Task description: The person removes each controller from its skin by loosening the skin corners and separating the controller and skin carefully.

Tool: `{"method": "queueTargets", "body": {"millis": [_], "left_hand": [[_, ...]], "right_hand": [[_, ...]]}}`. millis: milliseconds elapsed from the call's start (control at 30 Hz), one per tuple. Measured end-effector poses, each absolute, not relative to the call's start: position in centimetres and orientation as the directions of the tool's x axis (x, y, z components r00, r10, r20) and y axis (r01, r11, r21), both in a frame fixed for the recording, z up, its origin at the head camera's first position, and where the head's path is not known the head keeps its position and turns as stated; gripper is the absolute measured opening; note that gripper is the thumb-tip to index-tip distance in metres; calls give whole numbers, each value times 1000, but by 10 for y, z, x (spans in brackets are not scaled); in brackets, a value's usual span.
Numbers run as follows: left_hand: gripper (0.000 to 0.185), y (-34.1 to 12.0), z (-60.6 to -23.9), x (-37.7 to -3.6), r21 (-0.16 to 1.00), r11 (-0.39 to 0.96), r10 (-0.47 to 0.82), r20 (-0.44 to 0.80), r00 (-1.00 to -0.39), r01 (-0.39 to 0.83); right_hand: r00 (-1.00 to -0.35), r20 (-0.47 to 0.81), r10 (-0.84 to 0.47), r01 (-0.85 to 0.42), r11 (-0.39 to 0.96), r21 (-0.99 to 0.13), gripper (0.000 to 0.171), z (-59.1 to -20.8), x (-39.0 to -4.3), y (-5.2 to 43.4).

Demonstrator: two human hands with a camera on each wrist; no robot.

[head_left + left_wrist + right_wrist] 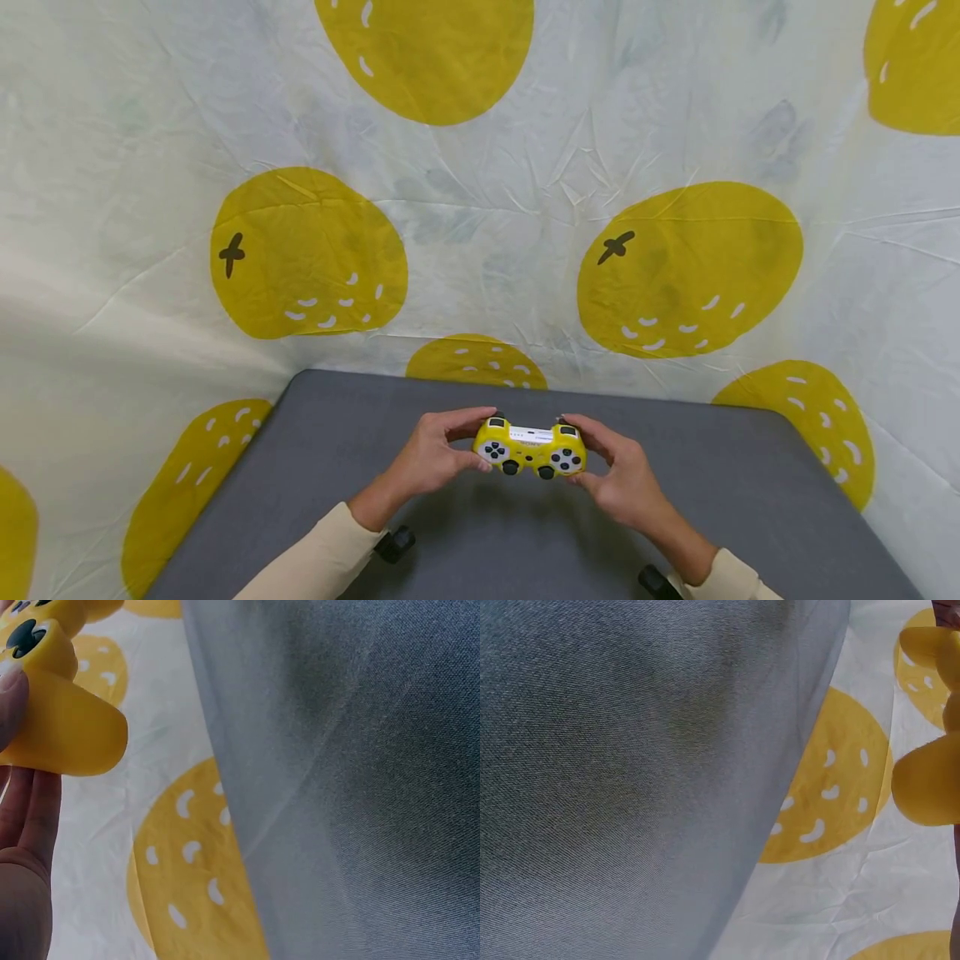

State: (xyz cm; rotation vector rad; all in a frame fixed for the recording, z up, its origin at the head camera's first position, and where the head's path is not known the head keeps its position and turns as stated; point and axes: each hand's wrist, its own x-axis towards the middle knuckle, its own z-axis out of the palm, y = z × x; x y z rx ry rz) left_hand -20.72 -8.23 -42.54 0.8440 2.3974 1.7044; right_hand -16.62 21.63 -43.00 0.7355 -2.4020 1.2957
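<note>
A yellow game controller [529, 457] with black thumbsticks and white button areas is held up over the grey table by both hands. My left hand [431, 454] grips its left end, thumb on the near side and fingers at the far top edge. At the other end my right hand [622, 471] pinches it the same way. In the left wrist view a rounded yellow grip of the controller [75, 731] shows above the fingers [41, 817]. The right wrist view catches only part of the controller [930, 780] at its right edge.
The grey cloth-covered table [360, 408] has rounded far corners. Behind it and at both sides hangs a white sheet [480, 275] printed with large yellow fruit. A black wrist camera [395, 544] sits by the left cuff, another [658, 582] by the right.
</note>
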Motion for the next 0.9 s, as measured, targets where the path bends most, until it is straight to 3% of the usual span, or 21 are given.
{"method": "queueTargets", "body": {"millis": [233,467,667,900], "left_hand": [[69,-84,-428,-207,899,227,482,230,-845,374],[72,-85,-429,-207,900,237,501,208,-840,364],[73,-85,-429,-206,896,268,510,180,-841,355],[69,-84,-432,-205,887,279,517,184,-836,368]], "right_hand": [[-889,325,-322,-437,385,-813,79,-426,-165,219],[-922,265,-281,-361,384,-850,75,-426,-163,216],[-918,297,-262,-381,376,-845,74,-429,-161,214],[-870,424,-250,-491,384,-782,74,-438,-158,213]]}}
